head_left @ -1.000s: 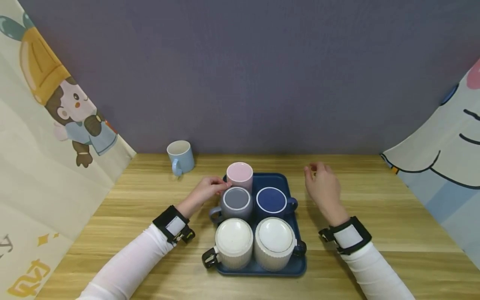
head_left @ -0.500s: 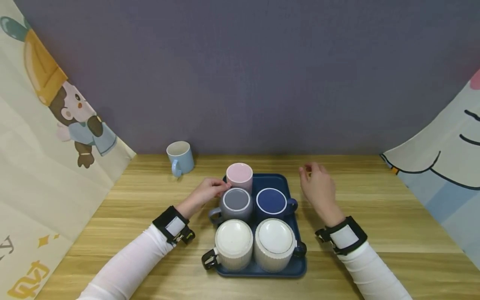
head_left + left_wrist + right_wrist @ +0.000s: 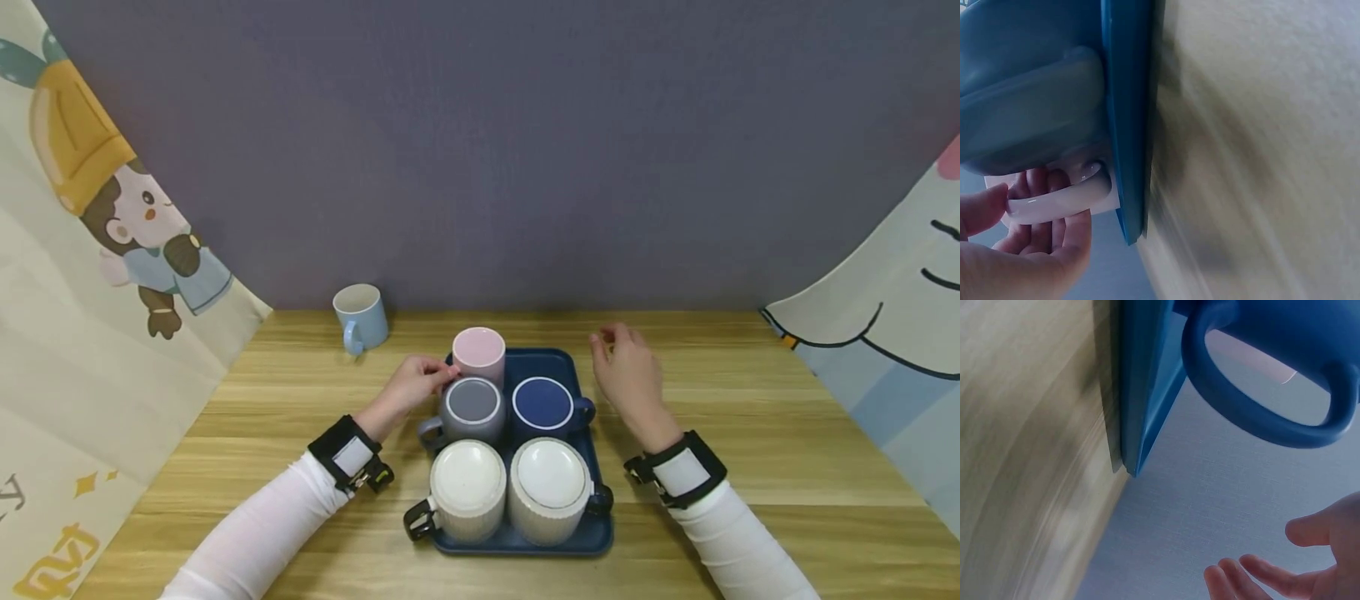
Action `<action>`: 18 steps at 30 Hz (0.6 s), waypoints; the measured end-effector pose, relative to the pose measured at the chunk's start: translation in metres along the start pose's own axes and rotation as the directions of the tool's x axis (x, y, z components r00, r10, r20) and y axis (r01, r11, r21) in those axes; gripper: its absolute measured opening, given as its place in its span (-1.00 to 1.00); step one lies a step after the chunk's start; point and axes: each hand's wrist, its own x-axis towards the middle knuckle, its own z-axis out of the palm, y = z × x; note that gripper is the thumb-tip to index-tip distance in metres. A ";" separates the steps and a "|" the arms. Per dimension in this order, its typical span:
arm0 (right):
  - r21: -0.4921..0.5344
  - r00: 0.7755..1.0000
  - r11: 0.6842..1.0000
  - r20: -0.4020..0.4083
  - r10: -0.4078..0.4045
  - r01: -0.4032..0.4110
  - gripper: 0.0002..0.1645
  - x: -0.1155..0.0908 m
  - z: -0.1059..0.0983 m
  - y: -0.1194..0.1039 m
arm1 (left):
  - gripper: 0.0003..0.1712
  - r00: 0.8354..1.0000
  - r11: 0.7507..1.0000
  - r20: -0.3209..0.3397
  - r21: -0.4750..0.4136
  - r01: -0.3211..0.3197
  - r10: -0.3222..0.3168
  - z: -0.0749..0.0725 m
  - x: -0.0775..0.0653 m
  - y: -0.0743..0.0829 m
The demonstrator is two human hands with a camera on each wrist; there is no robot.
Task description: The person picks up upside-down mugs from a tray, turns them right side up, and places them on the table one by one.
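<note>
The pink mug stands just right of the nearer left hand, which pinches its handle; the right hand, relaxed, is apart.

The desk, seemingly wood though blurred in the wrist views, carries a dark blue tray; well left of the tray's far end, a light-blue mug stands upright.

Left grip curled, pinching; right grip raised, relaxed, loosely bent.
</note>
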 end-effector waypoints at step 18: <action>0.005 1.000 1.000 -0.018 -0.004 0.004 -0.56 0.000 0.002 0.000 | -0.70 0.996 0.990 -0.084 -0.138 0.025 -0.037 0.004 0.004 -0.001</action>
